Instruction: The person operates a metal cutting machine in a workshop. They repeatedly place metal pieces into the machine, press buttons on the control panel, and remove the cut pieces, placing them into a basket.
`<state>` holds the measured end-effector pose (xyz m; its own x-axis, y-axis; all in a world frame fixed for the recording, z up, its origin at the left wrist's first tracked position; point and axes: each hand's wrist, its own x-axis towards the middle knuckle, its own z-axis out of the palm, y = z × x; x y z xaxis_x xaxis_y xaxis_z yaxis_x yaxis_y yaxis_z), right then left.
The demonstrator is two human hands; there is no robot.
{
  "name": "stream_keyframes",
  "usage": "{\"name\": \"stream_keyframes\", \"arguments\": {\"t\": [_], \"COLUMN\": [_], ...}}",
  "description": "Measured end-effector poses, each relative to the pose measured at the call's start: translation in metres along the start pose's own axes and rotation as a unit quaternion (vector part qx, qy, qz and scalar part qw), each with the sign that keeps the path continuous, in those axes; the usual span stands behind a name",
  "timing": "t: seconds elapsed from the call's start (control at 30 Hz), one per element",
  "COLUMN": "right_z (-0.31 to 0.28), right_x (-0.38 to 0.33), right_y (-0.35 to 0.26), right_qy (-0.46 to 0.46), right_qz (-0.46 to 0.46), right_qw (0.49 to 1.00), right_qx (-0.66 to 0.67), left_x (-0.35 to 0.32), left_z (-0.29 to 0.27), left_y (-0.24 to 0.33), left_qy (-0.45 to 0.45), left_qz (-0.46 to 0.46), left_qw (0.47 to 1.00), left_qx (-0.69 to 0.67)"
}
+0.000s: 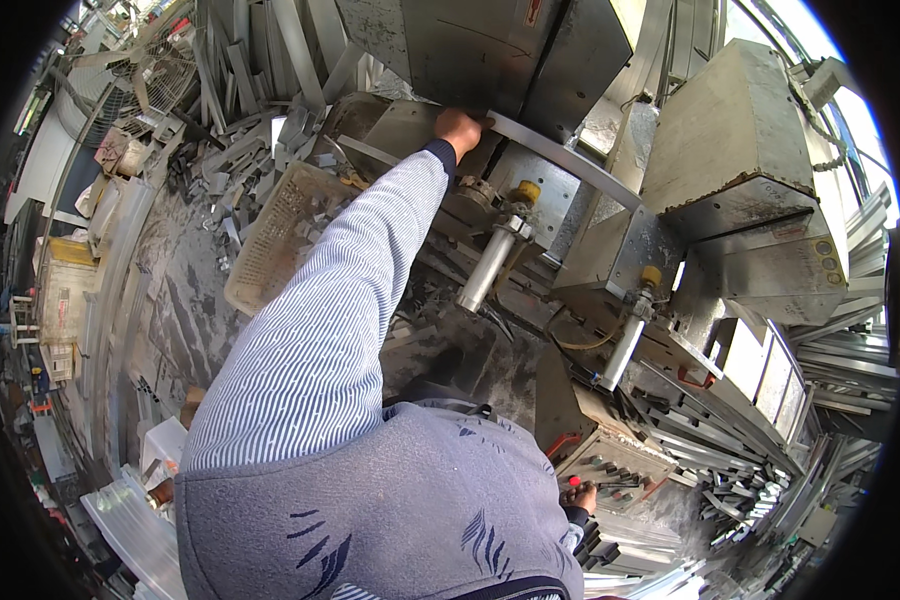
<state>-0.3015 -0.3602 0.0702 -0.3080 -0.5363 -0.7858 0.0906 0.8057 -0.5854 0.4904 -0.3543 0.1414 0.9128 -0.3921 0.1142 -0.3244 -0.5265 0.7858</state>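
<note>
My left arm, in a blue-and-white striped sleeve, reaches far forward. My left hand (458, 130) is closed around the left end of a flat silver metal bar (565, 160). The bar spans from the left saw housing (470, 50) across to the right machine head (745, 150). Low on the right, my right hand (582, 497) is at a control box (610, 460), beside a red push button (574, 481). Its fingers are small and partly hidden, so their grip is unclear. Below the bar sit two clamp cylinders (488, 268) with yellow caps.
A beige plastic crate (260, 235) holds metal offcuts, with more scraps heaped behind it. Long metal profiles (830, 375) are stacked at the right, and short cut pieces (745, 500) lie near the control box. A fan (95, 110) stands at the far left.
</note>
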Motion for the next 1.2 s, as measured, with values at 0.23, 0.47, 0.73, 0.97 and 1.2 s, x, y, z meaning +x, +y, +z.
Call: {"name": "stream_keyframes", "arguments": {"t": [0.23, 0.47, 0.73, 0.97, 1.2], "right_z": [-0.004, 0.006, 0.019, 0.006, 0.009], "right_x": [0.003, -0.013, -0.043, -0.025, -0.027], "right_y": [0.0, -0.005, -0.014, -0.016, -0.017], "right_qy": [-0.008, -0.012, 0.038, -0.003, -0.008], "right_qz": [0.0, -0.017, -0.036, 0.028, 0.032], "right_qw": [1.0, 1.0, 0.999, 0.999, 0.999], "right_qx": [-0.007, 0.001, -0.008, 0.029, 0.033], "left_x": [-0.007, 0.001, 0.009, 0.006, 0.004], "left_z": [-0.005, 0.004, 0.013, 0.011, 0.005], "left_y": [0.011, 0.0, -0.012, -0.011, -0.007], "left_qy": [-0.007, -0.006, -0.004, 0.006, -0.009], "left_qz": [-0.03, -0.039, -0.053, -0.047, -0.053], "left_qw": [0.999, 0.998, 0.997, 0.999, 0.998], "left_qx": [0.025, 0.042, 0.053, 0.027, 0.035]}}
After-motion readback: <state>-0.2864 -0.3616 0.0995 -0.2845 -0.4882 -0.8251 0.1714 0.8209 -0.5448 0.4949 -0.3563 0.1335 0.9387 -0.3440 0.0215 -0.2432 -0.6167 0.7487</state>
